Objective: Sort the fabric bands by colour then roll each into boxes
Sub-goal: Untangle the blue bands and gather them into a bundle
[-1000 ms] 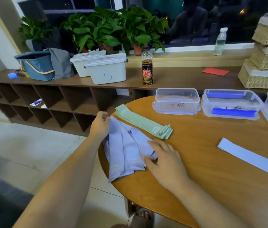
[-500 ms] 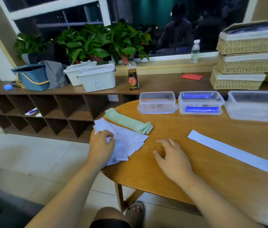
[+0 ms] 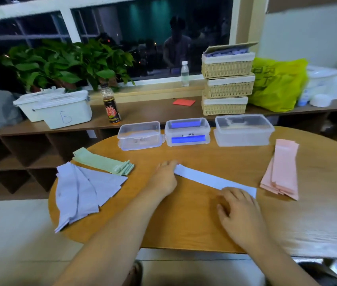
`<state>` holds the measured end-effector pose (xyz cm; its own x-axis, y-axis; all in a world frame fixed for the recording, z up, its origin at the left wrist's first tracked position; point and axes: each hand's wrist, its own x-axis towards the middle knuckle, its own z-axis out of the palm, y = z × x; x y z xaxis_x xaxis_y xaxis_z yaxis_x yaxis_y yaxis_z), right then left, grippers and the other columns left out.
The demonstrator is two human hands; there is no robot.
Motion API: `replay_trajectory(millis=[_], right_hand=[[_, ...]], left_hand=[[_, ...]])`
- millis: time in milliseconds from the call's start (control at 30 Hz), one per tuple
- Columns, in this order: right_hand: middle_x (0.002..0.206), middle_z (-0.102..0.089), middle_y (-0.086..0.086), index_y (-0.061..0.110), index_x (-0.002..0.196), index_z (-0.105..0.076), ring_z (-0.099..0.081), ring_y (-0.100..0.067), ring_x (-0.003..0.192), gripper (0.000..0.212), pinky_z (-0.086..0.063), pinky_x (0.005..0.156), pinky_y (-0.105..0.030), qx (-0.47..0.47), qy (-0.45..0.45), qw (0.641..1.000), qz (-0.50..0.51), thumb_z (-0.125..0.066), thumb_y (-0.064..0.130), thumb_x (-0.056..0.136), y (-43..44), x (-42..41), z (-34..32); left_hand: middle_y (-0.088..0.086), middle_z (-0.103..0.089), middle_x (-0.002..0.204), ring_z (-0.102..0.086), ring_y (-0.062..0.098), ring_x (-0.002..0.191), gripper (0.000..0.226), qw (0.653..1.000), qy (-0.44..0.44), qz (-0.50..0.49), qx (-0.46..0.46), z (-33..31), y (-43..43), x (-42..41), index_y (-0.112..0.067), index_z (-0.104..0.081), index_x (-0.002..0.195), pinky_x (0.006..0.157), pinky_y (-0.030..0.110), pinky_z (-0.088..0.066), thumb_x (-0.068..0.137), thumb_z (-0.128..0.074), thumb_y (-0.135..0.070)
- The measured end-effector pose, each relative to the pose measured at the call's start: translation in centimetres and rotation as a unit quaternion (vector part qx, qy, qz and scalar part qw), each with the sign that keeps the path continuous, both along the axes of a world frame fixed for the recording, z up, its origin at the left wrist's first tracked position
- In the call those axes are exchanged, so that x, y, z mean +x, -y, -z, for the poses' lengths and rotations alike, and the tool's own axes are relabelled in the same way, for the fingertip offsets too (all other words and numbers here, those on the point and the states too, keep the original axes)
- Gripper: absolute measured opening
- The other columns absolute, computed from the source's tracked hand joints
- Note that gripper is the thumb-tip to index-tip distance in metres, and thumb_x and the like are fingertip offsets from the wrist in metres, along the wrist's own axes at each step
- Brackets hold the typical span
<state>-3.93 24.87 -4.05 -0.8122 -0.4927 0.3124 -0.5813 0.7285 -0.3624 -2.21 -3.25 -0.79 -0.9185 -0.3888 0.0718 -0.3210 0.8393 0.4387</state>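
Observation:
A single pale lavender band point(image 3: 208, 178) lies flat across the middle of the round wooden table point(image 3: 184, 228). My left hand point(image 3: 164, 178) is at its left end, fingers curled onto the tip. My right hand point(image 3: 239, 213) lies flat near its right end, fingertips touching the band's near edge. A fanned pile of lavender bands point(image 3: 80, 190) hangs over the table's left edge, with a stack of green bands point(image 3: 103, 164) behind it. A stack of pink bands point(image 3: 281, 172) lies at the right. Three clear lidded boxes point(image 3: 139, 135) point(image 3: 187, 132) point(image 3: 244, 130) stand in a row at the back.
Behind the table runs a low wooden shelf point(image 3: 153, 112) with white bins point(image 3: 64, 112), a dark bottle point(image 3: 110, 106), stacked wicker baskets point(image 3: 227, 79), a red card point(image 3: 183, 102) and a yellow-green bag point(image 3: 277, 83). Potted plants point(image 3: 64, 65) line the windowsill.
My left hand left the lavender pile and moved right to the single band's left end. My right hand slid right to its other end. The view swung right, bringing the pink stack in.

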Motion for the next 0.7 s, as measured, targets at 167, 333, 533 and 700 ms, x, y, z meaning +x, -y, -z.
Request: replay_trajectory(millis=[167, 333, 533, 700], right_hand=[[0.134, -0.062, 0.017, 0.039, 0.124, -0.063, -0.054, -0.014, 0.129, 0.03, -0.042, 0.108, -0.04, -0.004, 0.005, 0.999, 0.042, -0.058, 0.045, 0.094, 0.0, -0.4, 0.1], [0.136, -0.061, 0.014, 0.037, 0.128, -0.064, -0.052, -0.014, 0.131, 0.035, -0.041, 0.111, -0.041, 0.007, -0.003, 0.999, 0.051, -0.054, 0.048, 0.096, 0.2, -0.6, 0.4], [0.133, -0.061, 0.017, 0.039, 0.127, -0.063, -0.052, -0.013, 0.13, 0.032, -0.037, 0.112, -0.04, -0.017, 0.02, 0.998, 0.05, -0.057, 0.044, 0.096, 0.2, -0.6, 0.2], [0.135, -0.061, 0.016, 0.037, 0.13, -0.061, -0.052, -0.015, 0.13, 0.034, -0.035, 0.113, -0.04, -0.043, 0.032, 0.998, 0.034, -0.061, 0.038, 0.096, -0.1, -0.4, -0.2]], left_hand=[[0.004, -0.055, 0.15, -0.044, 0.032, 0.141, 0.043, 0.997, 0.055, 0.041, -0.031, 0.6, 2.0, -3.3, -0.031, -0.064, 0.139, 0.115, 0.045, -0.041, 0.108, -0.045, -0.01], [0.005, -0.054, 0.15, -0.054, 0.029, 0.133, 0.037, 0.996, 0.061, 0.053, -0.042, 0.7, 2.0, -2.8, -0.026, -0.066, 0.138, 0.109, 0.039, -0.047, 0.108, -0.049, -0.013], [0.002, -0.055, 0.145, -0.059, 0.029, 0.131, 0.046, 0.998, -0.009, 0.051, -0.046, 0.0, 1.6, -0.7, -0.026, -0.071, 0.126, 0.105, 0.035, -0.051, 0.1, -0.052, 0.006], [-0.008, -0.056, 0.114, -0.057, 0.012, 0.107, 0.016, 0.979, -0.115, 0.143, -0.09, -2.7, 0.6, 1.9, -0.021, -0.075, 0.109, 0.095, 0.03, -0.052, 0.098, -0.071, -0.01]])
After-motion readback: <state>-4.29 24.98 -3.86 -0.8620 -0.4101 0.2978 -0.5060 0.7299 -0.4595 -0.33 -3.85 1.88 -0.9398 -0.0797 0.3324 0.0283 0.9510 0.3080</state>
